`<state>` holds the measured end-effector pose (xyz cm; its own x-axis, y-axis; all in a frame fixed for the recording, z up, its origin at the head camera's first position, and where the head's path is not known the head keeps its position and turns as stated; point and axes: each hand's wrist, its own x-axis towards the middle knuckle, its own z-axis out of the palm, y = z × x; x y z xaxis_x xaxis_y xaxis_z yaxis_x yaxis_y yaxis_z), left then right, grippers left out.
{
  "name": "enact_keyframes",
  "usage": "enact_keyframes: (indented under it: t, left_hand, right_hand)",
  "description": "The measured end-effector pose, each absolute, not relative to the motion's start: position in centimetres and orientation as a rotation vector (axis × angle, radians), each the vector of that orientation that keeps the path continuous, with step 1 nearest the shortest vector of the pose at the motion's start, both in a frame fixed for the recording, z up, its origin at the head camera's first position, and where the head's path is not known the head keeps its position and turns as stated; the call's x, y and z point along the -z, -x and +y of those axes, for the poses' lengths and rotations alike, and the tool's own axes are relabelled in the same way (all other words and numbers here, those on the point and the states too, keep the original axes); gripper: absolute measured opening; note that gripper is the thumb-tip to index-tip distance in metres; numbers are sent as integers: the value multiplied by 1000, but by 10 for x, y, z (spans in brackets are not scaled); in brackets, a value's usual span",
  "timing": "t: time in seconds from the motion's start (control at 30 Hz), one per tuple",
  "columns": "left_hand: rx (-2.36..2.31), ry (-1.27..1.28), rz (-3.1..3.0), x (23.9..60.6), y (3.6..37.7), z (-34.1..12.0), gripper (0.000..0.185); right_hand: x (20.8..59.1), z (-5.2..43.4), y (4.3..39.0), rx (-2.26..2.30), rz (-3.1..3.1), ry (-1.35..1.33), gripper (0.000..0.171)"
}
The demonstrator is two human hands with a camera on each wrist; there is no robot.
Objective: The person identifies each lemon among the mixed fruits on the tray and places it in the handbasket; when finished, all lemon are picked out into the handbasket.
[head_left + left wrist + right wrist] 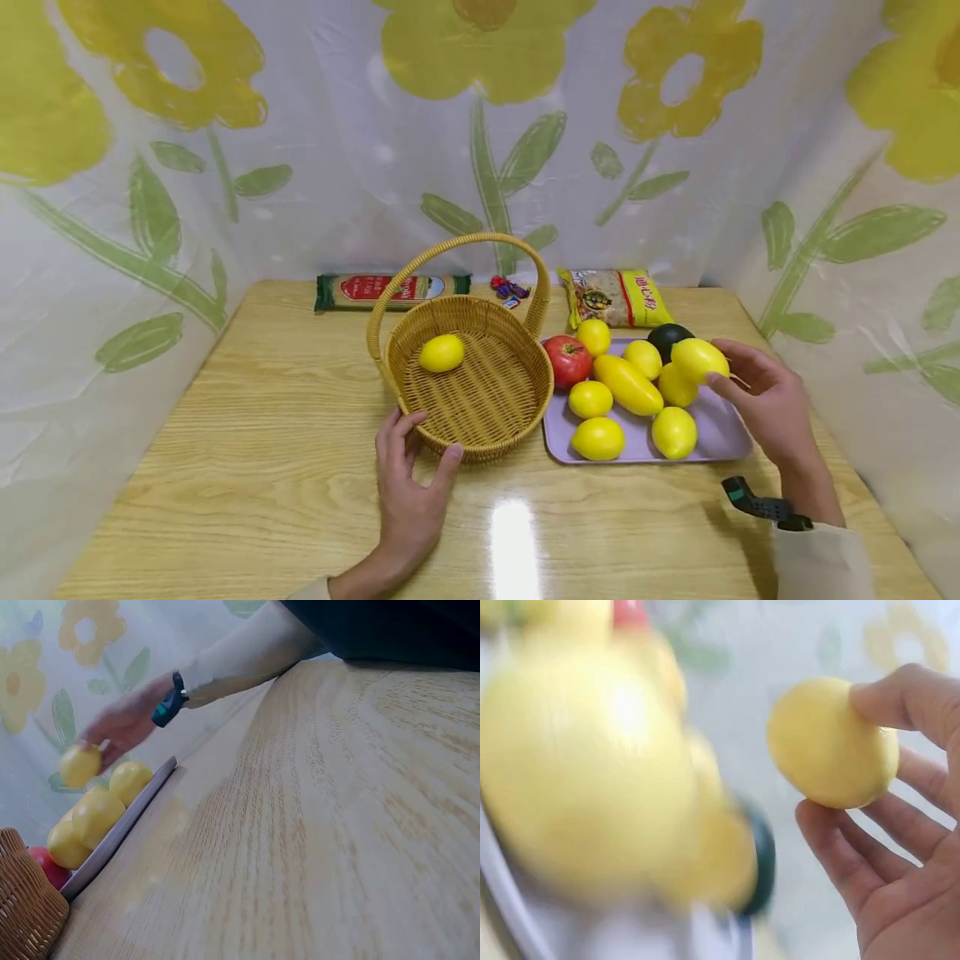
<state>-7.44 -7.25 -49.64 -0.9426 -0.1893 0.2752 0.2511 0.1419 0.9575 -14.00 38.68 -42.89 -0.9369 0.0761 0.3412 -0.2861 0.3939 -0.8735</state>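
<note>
My right hand (772, 400) pinches a lemon (699, 360) between thumb and fingers, raised above the right part of the purple tray (720, 437). In the right wrist view the held lemon (832, 742) stands apart from the other fruit. My left hand (412, 487) rests against the near left rim of a woven basket (480, 450), its thumb and fingers spread along the edge. One lemon (442, 353) lies inside the basket at the left. On the tray are several more lemons (597, 438), a yellow mango (628, 386), a red pomegranate (567, 361) and a dark avocado (669, 340), partly hidden.
A green-ended noodle package (360, 290) lies behind the basket, partly covered by its tall handle (465, 240). Small wrapped candies (510, 288) and a yellow pasta bag (615, 298) lie at the back. Flowered curtains (322, 167) enclose the wooden table (247, 467).
</note>
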Motion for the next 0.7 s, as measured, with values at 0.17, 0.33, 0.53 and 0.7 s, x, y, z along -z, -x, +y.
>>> enact_keyframes:
  t: [0.17, 0.33, 0.53, 0.7]
  left_hand:
    - [1855, 61, -2108, 496, 74, -72, 63]
    - [1847, 63, -2102, 497, 73, -72, 62]
    - [1832, 78, -2103, 493, 74, -71, 64]
    - [1828, 64, -2086, 494, 74, -71, 63]
  right_hand:
    - [408, 325, 145, -1625, -2448, -568, 46]
    - [402, 263, 151, -1683, -2591, -973, 49]
    - [401, 208, 157, -1602, -2658, -1186, 48]
    - [401, 172, 157, -1461, -2711, -1313, 49]
